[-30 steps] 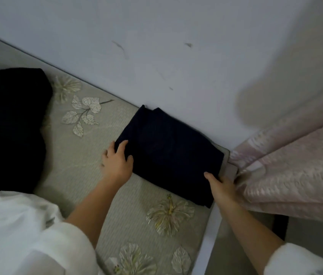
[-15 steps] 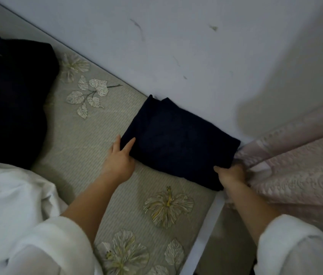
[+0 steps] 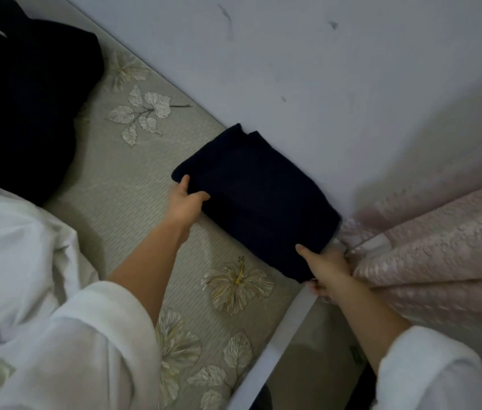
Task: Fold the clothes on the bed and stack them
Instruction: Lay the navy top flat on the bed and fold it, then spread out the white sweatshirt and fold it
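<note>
Has slid the folded dark navy fabric bundle (image 3: pixel 257 199) tighter against the pale wall (image 3: pixel 322 69) since half a second ago, thumb of the left hand (image 3: pixel 186 204) now over its edge. Nearest, leaves a crumpled white garment (image 3: pixel 12 247) unfolded on the grey leaf-patterned bed (image 3: pixel 115 187); further in, grips the bundle's left edge with left fingers (image 3: pixel 186 184) and pinches its near right corner with the right hand (image 3: pixel 327 269). Farthest, leaves a black clothes heap (image 3: pixel 20 99) waiting: judged one piece done, stacking barely begun.

Garment (image 3: pixel 257 199) between left hand (image 3: pixel 185 204), right hand (image 3: pixel 327 267)

Loose white sleeves (image 3: pixel 91 344), bare forearms (image 3: pixel 145 261)
</note>
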`<action>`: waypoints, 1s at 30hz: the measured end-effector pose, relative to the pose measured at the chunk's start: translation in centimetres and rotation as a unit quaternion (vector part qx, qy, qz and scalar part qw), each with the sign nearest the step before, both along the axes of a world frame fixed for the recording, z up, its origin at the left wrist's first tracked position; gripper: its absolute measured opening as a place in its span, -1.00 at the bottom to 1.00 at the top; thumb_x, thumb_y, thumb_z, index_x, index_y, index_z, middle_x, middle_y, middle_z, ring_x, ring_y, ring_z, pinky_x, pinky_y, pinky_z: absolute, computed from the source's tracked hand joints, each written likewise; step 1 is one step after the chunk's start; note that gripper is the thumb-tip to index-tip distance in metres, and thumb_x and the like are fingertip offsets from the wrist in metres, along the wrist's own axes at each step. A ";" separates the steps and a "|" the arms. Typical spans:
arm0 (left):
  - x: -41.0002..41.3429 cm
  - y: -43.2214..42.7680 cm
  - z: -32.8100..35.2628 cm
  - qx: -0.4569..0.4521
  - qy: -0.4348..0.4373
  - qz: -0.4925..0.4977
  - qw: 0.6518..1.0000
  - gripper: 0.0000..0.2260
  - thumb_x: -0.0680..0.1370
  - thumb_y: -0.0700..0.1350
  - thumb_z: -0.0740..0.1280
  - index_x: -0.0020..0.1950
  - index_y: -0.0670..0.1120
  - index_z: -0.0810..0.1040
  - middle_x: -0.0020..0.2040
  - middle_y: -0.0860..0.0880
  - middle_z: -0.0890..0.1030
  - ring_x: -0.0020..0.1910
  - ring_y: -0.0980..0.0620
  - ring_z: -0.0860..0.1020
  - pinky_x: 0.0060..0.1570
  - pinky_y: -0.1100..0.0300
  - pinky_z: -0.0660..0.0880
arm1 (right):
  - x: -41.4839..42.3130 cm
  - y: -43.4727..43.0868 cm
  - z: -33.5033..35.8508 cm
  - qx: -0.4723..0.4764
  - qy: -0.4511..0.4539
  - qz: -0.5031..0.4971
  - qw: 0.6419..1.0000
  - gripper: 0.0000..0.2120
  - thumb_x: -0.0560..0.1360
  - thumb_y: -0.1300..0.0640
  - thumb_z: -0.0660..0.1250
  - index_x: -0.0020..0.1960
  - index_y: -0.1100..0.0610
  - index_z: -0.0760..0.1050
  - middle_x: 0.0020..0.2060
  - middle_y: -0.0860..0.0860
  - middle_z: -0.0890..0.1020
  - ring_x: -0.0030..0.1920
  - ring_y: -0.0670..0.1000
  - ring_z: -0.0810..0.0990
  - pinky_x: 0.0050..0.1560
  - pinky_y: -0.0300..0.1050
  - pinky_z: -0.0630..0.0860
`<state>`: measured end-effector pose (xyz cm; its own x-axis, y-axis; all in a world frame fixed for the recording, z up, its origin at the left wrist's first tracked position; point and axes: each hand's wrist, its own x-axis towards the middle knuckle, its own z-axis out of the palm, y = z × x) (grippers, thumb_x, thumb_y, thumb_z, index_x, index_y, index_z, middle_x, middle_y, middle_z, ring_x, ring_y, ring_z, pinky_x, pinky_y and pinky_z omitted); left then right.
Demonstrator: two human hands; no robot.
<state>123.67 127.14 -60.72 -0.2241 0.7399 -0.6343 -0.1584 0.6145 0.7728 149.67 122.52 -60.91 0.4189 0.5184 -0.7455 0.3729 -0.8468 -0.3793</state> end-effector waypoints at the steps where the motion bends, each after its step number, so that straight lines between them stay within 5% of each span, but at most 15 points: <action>1: 0.0 -0.4 0.0 -0.014 0.007 -0.014 1.000 -0.33 0.55 -0.26 0.28 0.57 0.03 0.03 0.50 0.02 0.25 0.30 0.07 0.37 0.19 0.15 0.36 | -0.1 -0.4 0.0 0.004 -0.067 0.095 0.993 -0.53 0.46 -0.14 0.39 0.12 0.24 0.46 -0.09 0.14 0.59 -0.24 0.13 0.58 -0.42 -0.15 0.54; 4: 0.2 -2.0 0.6 -0.023 0.021 -0.060 0.998 -0.34 0.55 -0.26 0.28 0.56 0.05 0.07 0.52 0.01 0.20 0.43 0.00 0.27 0.23 0.15 0.32 | -0.8 -0.8 1.0 0.083 -0.193 0.234 0.949 -0.43 0.50 -0.09 0.35 0.30 0.27 0.28 0.22 0.19 0.44 0.12 0.18 0.50 -0.11 -0.07 0.47; 8: -0.5 -4.7 2.5 -0.015 0.097 -0.065 0.993 -0.44 0.56 -0.23 0.26 0.53 0.00 0.19 0.50 -0.06 0.25 0.45 -0.03 0.27 0.33 0.16 0.26 | -3.5 -0.3 3.5 0.173 -0.187 0.343 0.904 -0.61 0.53 0.00 0.31 0.20 0.22 0.31 0.15 0.13 0.39 0.02 0.10 0.47 -0.17 -0.08 0.43; 11: -1.6 -8.9 4.5 -0.013 0.132 -0.021 0.991 -0.54 0.56 -0.21 0.24 0.46 -0.02 0.33 0.04 0.02 0.58 -0.07 0.13 0.56 -0.20 0.58 0.37 | -6.6 -1.0 4.8 0.201 -0.134 0.421 0.874 -0.68 0.53 0.05 0.31 0.18 0.19 0.34 0.10 0.09 0.38 -0.05 0.06 0.46 -0.17 -0.08 0.45; 13: -2.7 -12.5 5.8 -0.024 0.144 0.013 0.989 -0.61 0.55 -0.20 0.24 0.38 -0.02 0.43 -0.29 0.09 0.51 -0.44 0.21 0.44 -0.56 0.49 0.34 | -9.2 -2.1 5.4 0.202 -0.098 0.470 0.854 -0.68 0.53 0.06 0.31 0.19 0.18 0.34 0.11 0.08 0.37 -0.06 0.06 0.47 -0.15 -0.05 0.47; 15: -4.2 -16.8 6.8 -0.046 0.149 0.057 0.986 -0.66 0.53 -0.22 0.24 0.30 -0.04 0.48 -0.38 0.05 0.49 -0.58 0.23 0.35 -0.59 0.40 0.31 | -12.2 -3.8 5.7 0.189 -0.067 0.513 0.835 -0.66 0.51 0.07 0.33 0.21 0.17 0.34 0.14 0.09 0.36 -0.03 0.09 0.48 -0.07 -0.02 0.48; 20: -9.1 -27.6 7.3 -0.123 0.227 0.151 0.954 -0.72 0.53 -0.20 0.23 0.22 -0.02 0.53 0.18 -0.02 0.54 -0.18 0.12 0.54 -0.23 0.27 0.43 | -20.0 -9.1 5.3 0.155 0.006 0.589 0.793 -0.63 0.47 0.10 0.37 0.22 0.19 0.38 0.18 0.11 0.37 0.06 0.10 0.47 0.02 -0.10 0.41; 27: -17.3 -37.5 5.8 -0.178 0.318 0.229 0.903 -0.67 0.53 -0.20 0.26 0.30 -0.12 0.46 0.29 -0.17 0.44 0.22 -0.10 0.44 0.17 0.11 0.37 | -29.7 -14.0 3.5 0.148 0.031 0.670 0.726 -0.64 0.48 0.07 0.35 0.21 0.16 0.36 0.17 0.08 0.36 0.01 0.07 0.46 -0.02 -0.09 0.41; 30: -21.0 -39.7 4.9 -0.153 0.407 0.196 0.879 -0.67 0.53 -0.20 0.28 0.30 -0.11 0.44 0.35 -0.09 0.39 0.31 -0.07 0.34 0.18 0.18 0.29 | -33.4 -14.9 2.7 0.187 0.019 0.695 0.694 -0.61 0.49 0.08 0.34 0.24 0.17 0.34 0.19 0.08 0.36 0.08 0.07 0.43 -0.03 -0.11 0.37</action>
<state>102.64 87.45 -55.86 -0.8957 0.3270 -0.3014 0.1241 0.8346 0.5367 116.25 107.64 -58.21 -0.6967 0.5619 -0.4459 0.7139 0.4821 -0.5079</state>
